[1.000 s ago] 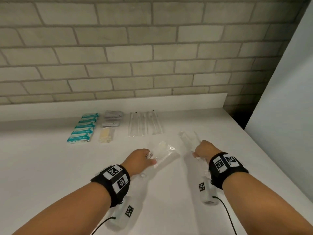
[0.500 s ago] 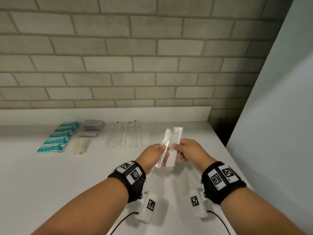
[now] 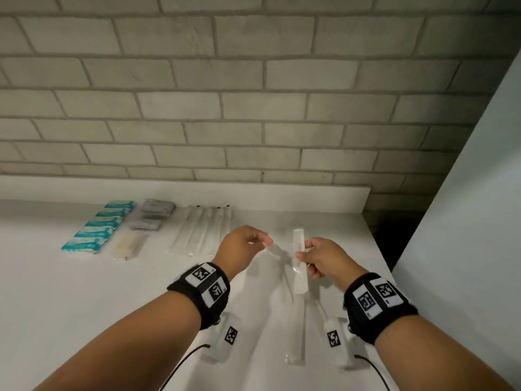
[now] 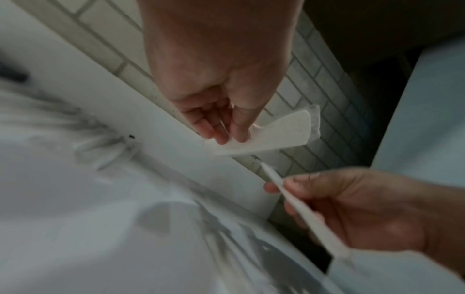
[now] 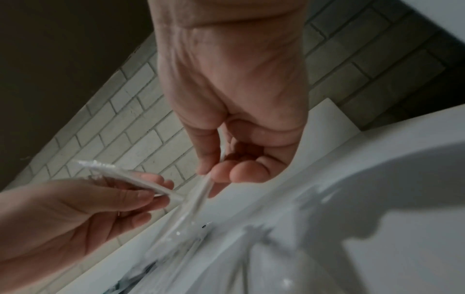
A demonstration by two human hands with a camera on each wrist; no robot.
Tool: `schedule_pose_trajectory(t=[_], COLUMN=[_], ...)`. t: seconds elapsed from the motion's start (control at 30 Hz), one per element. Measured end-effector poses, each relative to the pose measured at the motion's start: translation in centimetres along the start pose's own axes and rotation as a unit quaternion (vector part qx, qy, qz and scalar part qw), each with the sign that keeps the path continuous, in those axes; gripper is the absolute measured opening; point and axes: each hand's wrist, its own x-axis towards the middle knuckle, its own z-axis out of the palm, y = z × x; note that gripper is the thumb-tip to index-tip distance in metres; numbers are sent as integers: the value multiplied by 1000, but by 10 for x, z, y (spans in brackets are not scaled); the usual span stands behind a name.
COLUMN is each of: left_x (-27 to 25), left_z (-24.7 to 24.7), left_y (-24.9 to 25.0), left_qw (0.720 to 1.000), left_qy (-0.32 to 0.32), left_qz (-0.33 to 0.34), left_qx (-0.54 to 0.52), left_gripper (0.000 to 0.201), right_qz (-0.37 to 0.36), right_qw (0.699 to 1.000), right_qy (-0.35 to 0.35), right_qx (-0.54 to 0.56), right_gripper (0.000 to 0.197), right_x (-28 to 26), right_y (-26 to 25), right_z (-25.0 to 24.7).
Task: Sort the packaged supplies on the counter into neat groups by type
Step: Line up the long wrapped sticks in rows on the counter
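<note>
My left hand (image 3: 263, 241) pinches a white comb in a clear wrapper (image 4: 276, 135) between thumb and fingertips, above the white counter (image 3: 56, 292). My right hand (image 3: 306, 251) pinches a second wrapped white comb (image 3: 298, 263), held upright just right of the first. The two combs are a little apart. In the right wrist view both wrappers, the left one (image 5: 130, 179) and the right one (image 5: 201, 195), show edge-on. At the back left lie a row of teal packets (image 3: 95, 230), grey packets (image 3: 155, 211), a beige packet (image 3: 129, 244) and long clear-wrapped sticks (image 3: 203, 230).
A brick wall (image 3: 253, 108) stands behind a low white backsplash (image 3: 253, 196). A tall white panel (image 3: 465, 193) closes the right side, with a dark gap (image 3: 389, 235) beyond the counter's right edge.
One second ago both hands were down at the counter on the wrapped combs. They lifted them, held them side by side, and have now drawn them slightly apart.
</note>
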Motion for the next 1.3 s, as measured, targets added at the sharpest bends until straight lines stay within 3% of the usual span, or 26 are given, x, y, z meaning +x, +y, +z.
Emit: schedule_pose_trajectory(t=[0.1,0.17,0.23,0.33,0.43,0.6,0.8,0.97,1.1,1.2,1.23,1.3], left_x=[32,47,56,63,75,95,104,104,104,102,102,103], left_z=[-8,-13,-12,-4,2,6,2,3,4,5,5,4], left_y=[-7,-21,-36,-50,-58,-59,-54,-52,-48,-46,-45,-45], left_qw=[996,979,951,889,858,853,874,891,881,876,875,872], left_qy=[-39,-95,-146,-208,-219,-219,-219,-217,-226,-230,-231,-234], left_qz=[-3,-20,-24,24,44,38,17,-11,-11,-13,-15,-17], left_qx=[85,177,271,407,463,473,434,398,417,423,425,429], left_gripper=[37,47,48,40,50,59,57,57,55,54,55,55], right_qz=[-3,-15,-34,-42,-42,-71,-72,-46,-49,-44,-40,-3], right_qw=[999,995,982,938,918,898,874,888,902,942,944,922], right_qy=[36,48,23,-60,-75,-74,-98,-99,-90,-7,15,-26], right_qx=[-8,-82,-184,-339,-386,-428,-470,-446,-418,-332,-329,-387], right_gripper=[28,37,48,47,51,65,62,65,64,59,54,47], right_x=[28,42,57,65,75,91,109,109,98,83,76,60], right_y=[-18,-23,-18,-14,-16,-22,-32,-31,-29,-29,-30,-31], right_z=[1,4,8,17,25,40,43,41,38,36,36,42])
